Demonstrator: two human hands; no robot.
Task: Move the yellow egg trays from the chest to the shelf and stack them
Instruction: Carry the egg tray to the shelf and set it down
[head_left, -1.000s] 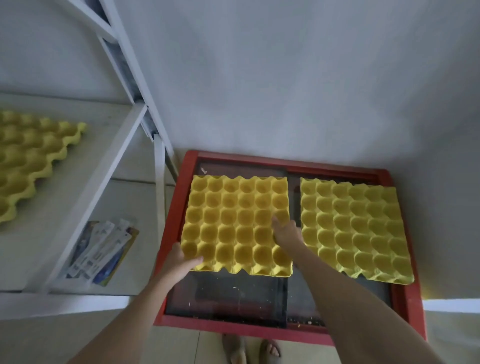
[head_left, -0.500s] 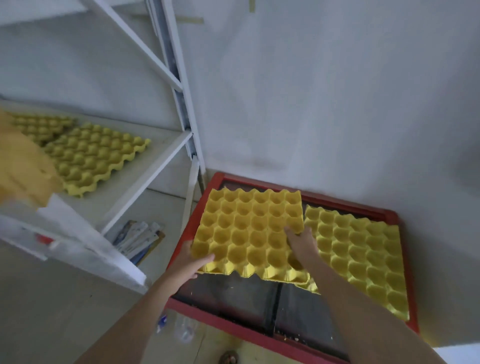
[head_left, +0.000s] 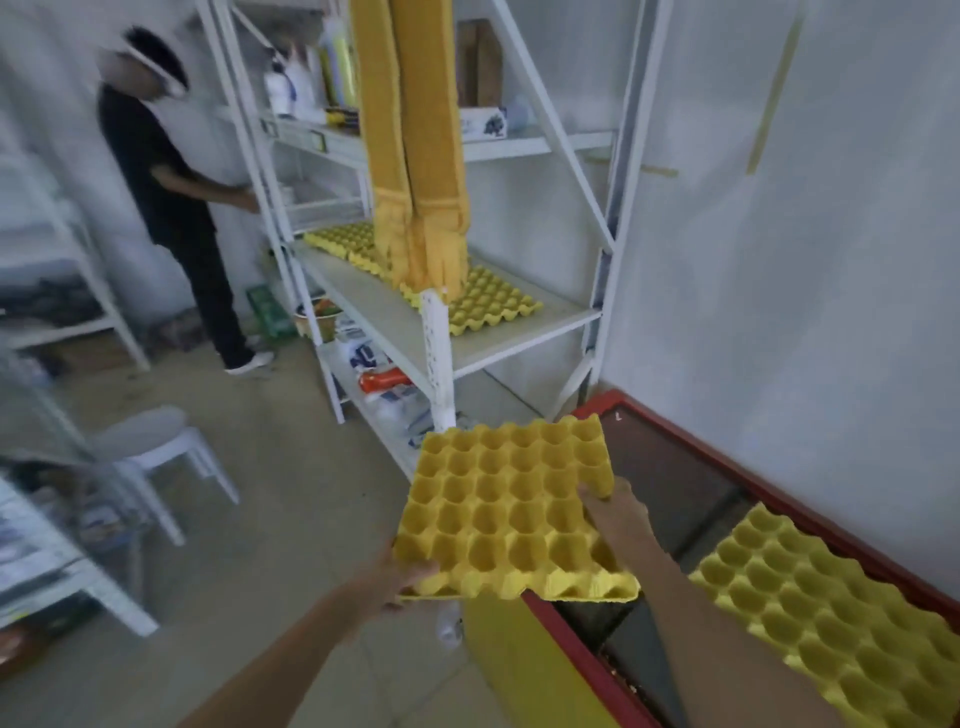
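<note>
Yellow egg tray (head_left: 511, 512) between both hands, airborne

The yellow egg tray (head_left: 511, 512) looks like soft, matt paper pulp, bumpy all over with round cups. The shelf (head_left: 519, 343) has white painted metal bars, and its front post is chipped and spotted near the shelf's front edge. The chest (head_left: 810, 514) has a smooth red rim around a dark, shiny glass top.
</note>
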